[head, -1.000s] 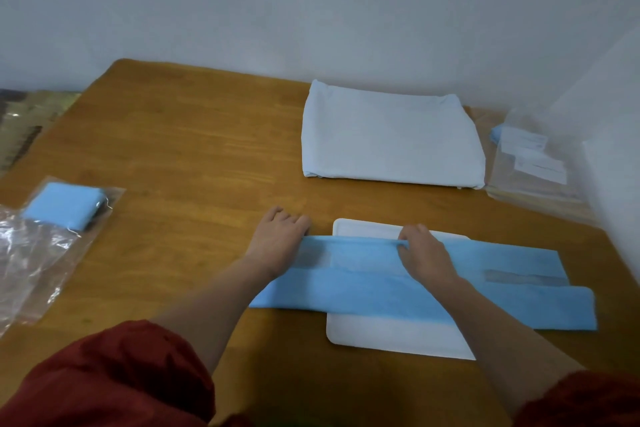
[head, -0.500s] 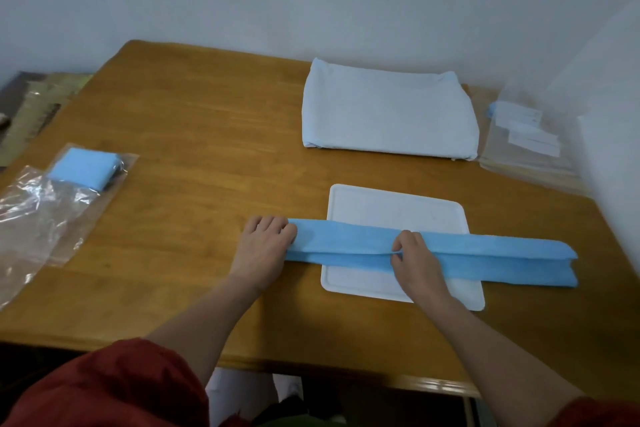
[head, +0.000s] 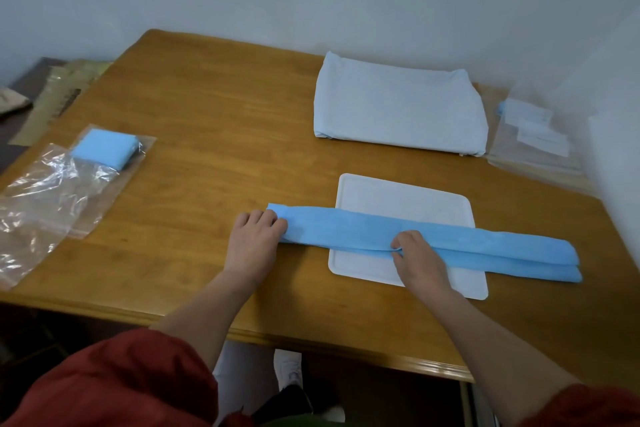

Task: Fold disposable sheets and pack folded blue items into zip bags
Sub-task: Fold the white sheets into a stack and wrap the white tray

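Note:
A blue disposable sheet [head: 485,246], folded into a long narrow strip, lies across a white board [head: 398,198] on the wooden table [head: 207,149]. My left hand [head: 254,239] grips the strip's left end, fingers curled on its edge. My right hand [head: 414,253] pinches the strip's near edge around its middle. At the far left, a folded blue item [head: 104,147] sits inside a clear zip bag [head: 52,198].
A stack of folded white sheets [head: 398,107] lies at the back of the table. Clear zip bags with white labels [head: 533,135] are piled at the back right, by the wall. The table's front edge runs just below my forearms.
The wide blue sheet has been folded toward me into a narrow strip. Both hands moved nearer with it, and the camera view shifted back.

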